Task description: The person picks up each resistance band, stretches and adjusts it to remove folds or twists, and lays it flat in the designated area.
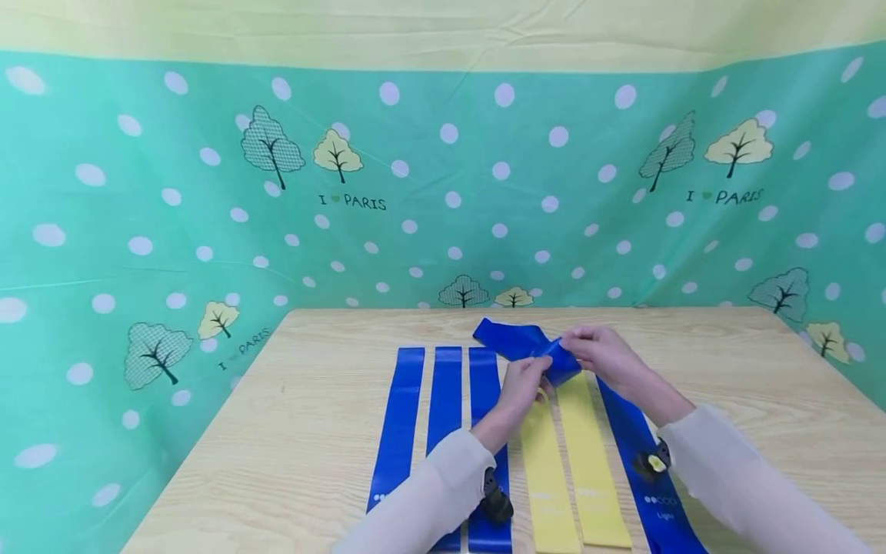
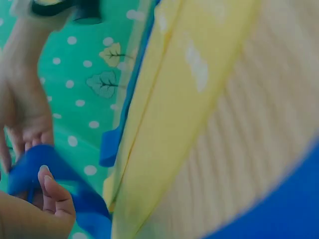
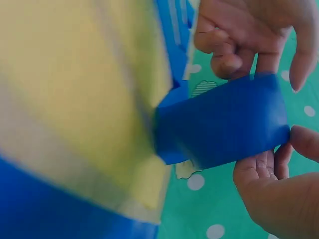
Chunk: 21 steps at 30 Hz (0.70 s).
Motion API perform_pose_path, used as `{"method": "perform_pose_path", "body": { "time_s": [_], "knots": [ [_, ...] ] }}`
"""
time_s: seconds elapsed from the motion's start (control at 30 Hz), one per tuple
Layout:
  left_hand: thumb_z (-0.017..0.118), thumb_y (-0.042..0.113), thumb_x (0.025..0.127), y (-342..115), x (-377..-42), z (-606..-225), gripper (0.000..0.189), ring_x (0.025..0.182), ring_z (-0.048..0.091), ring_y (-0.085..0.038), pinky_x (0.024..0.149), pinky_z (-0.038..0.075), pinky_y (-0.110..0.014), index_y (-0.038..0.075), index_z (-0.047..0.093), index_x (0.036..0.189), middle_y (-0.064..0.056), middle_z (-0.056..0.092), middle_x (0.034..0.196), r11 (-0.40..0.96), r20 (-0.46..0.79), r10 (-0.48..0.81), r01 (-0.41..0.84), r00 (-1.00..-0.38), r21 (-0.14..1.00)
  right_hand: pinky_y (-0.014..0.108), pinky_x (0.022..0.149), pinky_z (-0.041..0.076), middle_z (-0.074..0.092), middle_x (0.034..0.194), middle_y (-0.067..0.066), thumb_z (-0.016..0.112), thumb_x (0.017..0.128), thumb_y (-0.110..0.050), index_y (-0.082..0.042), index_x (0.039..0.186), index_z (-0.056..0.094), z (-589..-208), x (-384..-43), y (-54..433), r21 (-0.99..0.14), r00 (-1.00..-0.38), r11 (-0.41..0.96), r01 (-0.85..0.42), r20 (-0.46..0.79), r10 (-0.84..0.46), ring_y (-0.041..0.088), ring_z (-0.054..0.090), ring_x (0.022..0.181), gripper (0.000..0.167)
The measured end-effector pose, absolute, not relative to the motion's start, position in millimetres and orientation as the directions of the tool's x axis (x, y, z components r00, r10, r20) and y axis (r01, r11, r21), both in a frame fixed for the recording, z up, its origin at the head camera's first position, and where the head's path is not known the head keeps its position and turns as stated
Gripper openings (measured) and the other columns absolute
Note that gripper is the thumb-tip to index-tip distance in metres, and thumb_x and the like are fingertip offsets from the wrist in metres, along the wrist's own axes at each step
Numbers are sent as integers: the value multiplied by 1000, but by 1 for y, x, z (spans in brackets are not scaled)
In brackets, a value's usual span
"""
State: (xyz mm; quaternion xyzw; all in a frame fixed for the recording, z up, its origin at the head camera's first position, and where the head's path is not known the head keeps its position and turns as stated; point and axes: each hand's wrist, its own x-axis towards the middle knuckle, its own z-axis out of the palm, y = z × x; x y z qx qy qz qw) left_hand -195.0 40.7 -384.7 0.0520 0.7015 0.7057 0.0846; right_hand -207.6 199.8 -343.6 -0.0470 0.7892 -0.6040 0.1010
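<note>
A blue resistance band (image 1: 564,369) is lifted over the far ends of the flat bands, bent over between my two hands. My left hand (image 1: 519,388) holds its near side, the thumb lying over the band. At the far right corner my right hand (image 1: 609,358) pinches the edge between thumb and fingers, as the right wrist view also shows for this right hand (image 3: 279,194). The band's other end (image 1: 508,336) trails to the far left over the table. Two yellow bands (image 1: 591,462) lie side by side just below the hands.
Three blue bands (image 1: 401,423) lie parallel on the wooden table (image 1: 277,446), partly under the left sleeve. Another blue band (image 1: 664,500) printed "Light" lies beneath the right forearm. A green dotted curtain (image 1: 450,177) hangs behind the table's far edge.
</note>
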Motion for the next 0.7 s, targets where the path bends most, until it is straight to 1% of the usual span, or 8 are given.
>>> {"method": "perform_pose_path", "body": {
  "time_s": [0.1,0.17,0.2,0.3,0.37,0.53,0.6,0.7],
  "knots": [
    [51,24,97,43,-195,-391,28,60,51,-10,53,39,-19,7,56,75,0,56,74,-32,-106,189,-114,-976,993,36,94,48,58,108,6,50,99,-23,7,114,53,-354,-194,206,-935,-980,354,13,-82,-182,10,57,93,34],
    [55,20,96,45,-194,-396,32,59,51,-9,53,39,-18,11,45,67,0,56,72,-18,-124,182,-129,-976,991,37,89,49,60,103,6,52,98,-21,7,111,56,-360,-186,210,-909,-982,416,6,-84,-170,12,56,90,30],
    [56,18,95,46,-193,-398,35,58,52,-8,52,39,-18,14,39,65,1,55,71,-7,-133,181,-137,-974,991,37,86,50,61,99,6,54,97,-20,6,108,57,-363,-181,212,-894,-982,448,1,-86,-170,14,57,88,28],
    [60,14,92,49,-187,-401,39,55,55,-7,52,38,-18,17,34,63,3,56,65,44,-163,185,-158,-969,987,34,77,50,63,93,5,57,95,-17,5,103,60,-370,-171,218,-855,-981,518,15,-113,-158,16,56,85,24],
    [62,13,91,51,-183,-401,41,56,58,-7,51,37,-19,18,32,63,4,53,60,71,-169,199,-158,-965,985,34,75,51,64,95,8,57,95,-19,6,105,59,-372,-167,222,-840,-979,542,29,-132,-152,19,57,87,27],
    [62,10,90,53,-174,-396,30,60,65,-9,50,38,-18,12,45,65,-5,63,65,140,-143,274,-108,-951,984,36,79,51,60,111,19,51,98,-36,10,124,49,-370,-170,228,-828,-970,553,91,-200,-139,24,57,98,54],
    [62,9,90,54,-171,-395,22,61,65,-11,50,39,-17,8,54,70,-11,69,72,180,-136,315,-82,-939,980,34,74,48,59,100,17,50,97,-41,9,125,51,-369,-175,228,-815,-963,569,107,-227,-144,24,55,93,57],
    [61,9,90,55,-167,-394,13,64,66,-13,50,39,-18,2,64,80,-13,71,79,236,-130,372,-41,-919,971,32,68,41,55,84,7,56,95,-38,4,113,60,-368,-184,224,-796,-960,595,111,-240,-142,22,51,84,45]
  ]
}}
